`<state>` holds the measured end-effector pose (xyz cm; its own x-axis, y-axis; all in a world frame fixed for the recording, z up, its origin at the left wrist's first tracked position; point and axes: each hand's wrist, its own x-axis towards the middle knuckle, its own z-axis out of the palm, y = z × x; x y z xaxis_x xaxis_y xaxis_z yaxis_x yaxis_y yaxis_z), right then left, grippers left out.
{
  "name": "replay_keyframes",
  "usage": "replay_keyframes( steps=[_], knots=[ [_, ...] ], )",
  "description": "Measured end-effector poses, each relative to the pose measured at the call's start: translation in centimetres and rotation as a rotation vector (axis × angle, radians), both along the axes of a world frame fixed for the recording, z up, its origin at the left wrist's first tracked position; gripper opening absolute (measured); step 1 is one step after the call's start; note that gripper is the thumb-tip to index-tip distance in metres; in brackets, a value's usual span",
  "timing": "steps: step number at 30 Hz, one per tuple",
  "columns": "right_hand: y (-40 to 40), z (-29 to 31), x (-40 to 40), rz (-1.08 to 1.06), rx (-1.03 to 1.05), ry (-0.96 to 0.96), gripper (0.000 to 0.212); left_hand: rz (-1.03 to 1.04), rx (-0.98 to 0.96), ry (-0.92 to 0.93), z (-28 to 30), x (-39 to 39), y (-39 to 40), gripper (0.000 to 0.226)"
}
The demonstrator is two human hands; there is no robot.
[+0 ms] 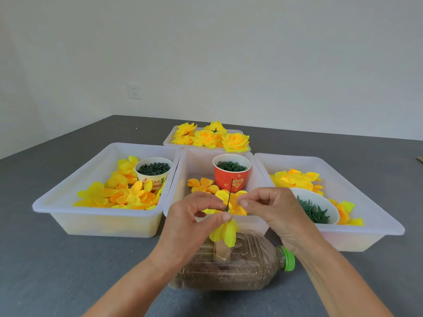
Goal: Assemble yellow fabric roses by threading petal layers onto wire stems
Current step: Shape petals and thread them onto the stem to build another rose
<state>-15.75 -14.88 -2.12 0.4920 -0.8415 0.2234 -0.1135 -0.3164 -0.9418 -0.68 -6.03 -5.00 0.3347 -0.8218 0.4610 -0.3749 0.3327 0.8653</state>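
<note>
Yellow petals point(225, 232) hung under the left hand point(194, 223), which was raised over a plastic bottle point(231, 268) lying on its side on the grey worktop point(57, 271). The left thumb and first finger were curled together and pinched a thin green wire stem point(229, 197) just above those petals, so the stem stood nearly straight up between the two hands. The right hand point(272, 209) was just beside it, with its fingers point(243, 203) curled in and the tips pressed close near the stem; whether they pinched something tiny or touched the wire could not be told. The bottle had a green cap point(288, 258) and looked full of something brown and grainy. Behind the hands sat four pale plastic trays. The left tray point(98, 216) held loose yellow and orange petal pieces point(119, 193) and a white paper cup point(153, 171) of small dark green bits. The middle tray point(196, 161) held a red paper cup point(231, 172) of dark green rings and a few more petal layers point(202, 185). The right tray point(366, 216) held more yellow petals point(295, 178) and a white bowl point(320, 202) with spiky green pieces inside. The far tray point(168, 139) was piled with finished yellow roses point(235, 141). A white wall socket point(134, 91) showed on the wall behind.
</note>
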Motion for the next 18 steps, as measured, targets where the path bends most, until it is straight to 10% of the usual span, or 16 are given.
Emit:
replay_keyframes(
  steps=[18],
  knots=[
    [-9.8, -2.6, 8.4, -0.086, -0.149, 0.88, 0.031, -0.015, 0.082, -0.04, 0.0, 0.3, -0.4, 0.023]
  ],
)
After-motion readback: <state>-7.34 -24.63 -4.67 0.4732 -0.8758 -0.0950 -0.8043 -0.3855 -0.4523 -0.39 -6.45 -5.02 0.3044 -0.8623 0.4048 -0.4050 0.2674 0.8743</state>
